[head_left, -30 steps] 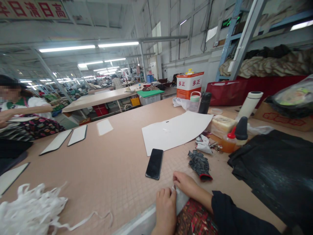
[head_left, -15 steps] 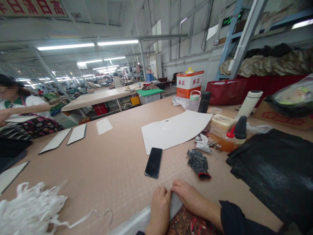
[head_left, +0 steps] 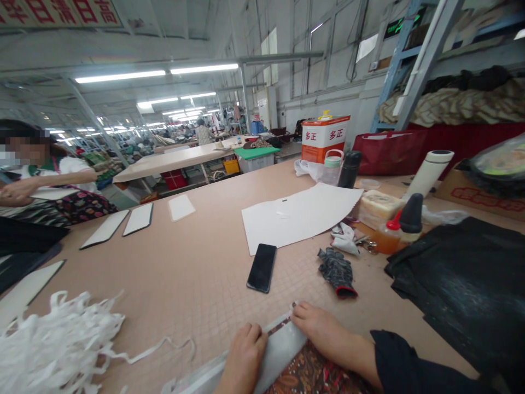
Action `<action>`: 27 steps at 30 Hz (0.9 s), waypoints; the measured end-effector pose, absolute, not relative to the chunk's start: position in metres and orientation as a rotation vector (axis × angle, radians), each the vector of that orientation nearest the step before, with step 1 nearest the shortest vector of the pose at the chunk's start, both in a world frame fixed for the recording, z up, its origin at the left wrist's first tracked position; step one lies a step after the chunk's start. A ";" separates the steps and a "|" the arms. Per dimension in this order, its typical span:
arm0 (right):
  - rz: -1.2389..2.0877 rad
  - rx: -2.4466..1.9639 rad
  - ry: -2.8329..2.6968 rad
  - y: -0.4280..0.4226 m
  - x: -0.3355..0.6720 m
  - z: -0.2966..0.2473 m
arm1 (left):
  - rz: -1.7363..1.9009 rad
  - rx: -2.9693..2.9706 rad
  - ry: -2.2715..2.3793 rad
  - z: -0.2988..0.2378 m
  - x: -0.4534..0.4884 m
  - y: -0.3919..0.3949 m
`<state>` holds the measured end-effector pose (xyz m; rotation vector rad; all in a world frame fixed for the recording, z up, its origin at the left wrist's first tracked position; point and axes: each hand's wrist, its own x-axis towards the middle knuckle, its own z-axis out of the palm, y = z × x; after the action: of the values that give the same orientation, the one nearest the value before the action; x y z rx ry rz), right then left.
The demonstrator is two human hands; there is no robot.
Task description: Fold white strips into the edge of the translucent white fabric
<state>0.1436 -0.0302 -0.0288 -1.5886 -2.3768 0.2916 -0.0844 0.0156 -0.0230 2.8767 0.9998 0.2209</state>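
Observation:
At the table's near edge, my left hand [head_left: 246, 355] and my right hand [head_left: 318, 323] both have their fingers curled over the far edge of a grey-white panel [head_left: 283, 350]. My right hand pinches near the panel's far corner, and my left grips lower down the same edge, with a gap between them. Along that gap shows a thin dark, patterned strip. Brown and red patterned cloth [head_left: 303, 372] lies below the panel. A black phone [head_left: 261, 268] and a grey knitted glove [head_left: 337, 272] with a red cuff lie just beyond my hands.
A large white sheet [head_left: 295, 219] lies behind the phone. Glue bottle [head_left: 389, 235], flask [head_left: 430, 172] and black sheets [head_left: 459, 290] are on the right. A tangle of white tape [head_left: 65, 345] and pale panels [head_left: 104, 230] lie left, where a co-worker [head_left: 45, 186] handles a panel.
My left hand has slid down and left along the panel's edge, away from my right hand, exposing more panel between them. My right hand stays near the corner. The view has shifted slightly.

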 end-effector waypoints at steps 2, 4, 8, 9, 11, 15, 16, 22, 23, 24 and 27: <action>0.275 -1.593 -2.420 -0.030 0.144 -0.029 | 0.196 2.856 1.007 -0.023 -0.100 0.015; 0.278 -1.599 -2.453 -0.030 0.144 -0.027 | 0.164 2.829 1.006 -0.022 -0.116 0.014; 0.337 -1.617 -2.471 -0.032 0.143 -0.019 | 0.098 2.776 1.034 -0.015 -0.143 0.013; 0.357 -1.612 -2.475 -0.032 0.143 -0.016 | 0.078 2.770 1.050 -0.012 -0.148 0.013; 0.398 -1.585 -2.481 -0.032 0.145 -0.009 | 0.032 2.736 1.107 -0.006 -0.157 0.013; 0.443 -1.621 -2.543 -0.023 0.144 0.004 | -0.003 2.558 1.228 0.005 -0.168 0.016; 0.431 -1.672 -2.575 -0.019 0.139 0.006 | 0.008 2.527 1.241 0.007 -0.169 0.016; 0.314 -1.571 -2.668 -0.006 0.064 0.001 | 0.020 2.493 1.289 0.006 -0.170 0.013; 0.322 -1.462 -2.658 -0.008 0.049 -0.002 | 0.024 2.491 1.296 0.005 -0.170 0.012; 0.334 -1.377 -2.631 -0.009 0.035 -0.005 | 0.031 2.489 1.304 0.003 -0.170 0.012; 0.369 -1.361 -2.520 -0.009 0.008 -0.011 | 0.061 2.463 1.336 0.001 -0.173 0.012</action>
<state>0.0079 -0.0089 -0.0110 -1.3611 -2.5201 0.3693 -0.1732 0.0121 0.0012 2.4627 1.3356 0.0611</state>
